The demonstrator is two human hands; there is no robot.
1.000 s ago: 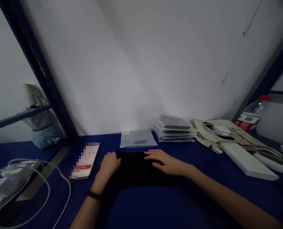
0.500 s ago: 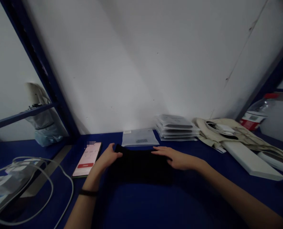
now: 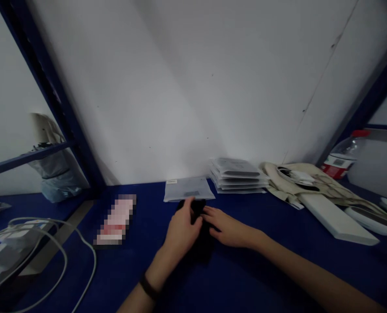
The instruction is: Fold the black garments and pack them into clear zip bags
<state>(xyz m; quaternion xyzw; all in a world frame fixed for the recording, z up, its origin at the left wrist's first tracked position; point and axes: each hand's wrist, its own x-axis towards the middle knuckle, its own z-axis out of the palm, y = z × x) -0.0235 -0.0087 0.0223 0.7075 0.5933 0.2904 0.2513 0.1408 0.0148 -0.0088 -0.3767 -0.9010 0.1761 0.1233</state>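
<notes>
A black cloth [image 3: 196, 243] lies bunched and narrow on the blue shelf top, much of it hidden by my hands. My left hand [image 3: 183, 230], with a dark band on its wrist, grips the cloth's near-left side. My right hand [image 3: 227, 228] comes in from the right, its fingers pressing against and holding the cloth. The two hands nearly meet over it. The cloth's far end almost reaches a flat grey plastic bag [image 3: 188, 190].
A phone [image 3: 115, 219] lies left of my hands. A stack of packaged items [image 3: 237, 174], a canvas bag [image 3: 297, 178], a white board [image 3: 336, 221] and a plastic bottle [image 3: 338, 167] stand to the right. A white cable [image 3: 50, 248] loops at the left.
The black cloth has gone from a wide flat shape to a narrow bunch. My left hand has moved right onto it, and my right hand has drawn in closer.
</notes>
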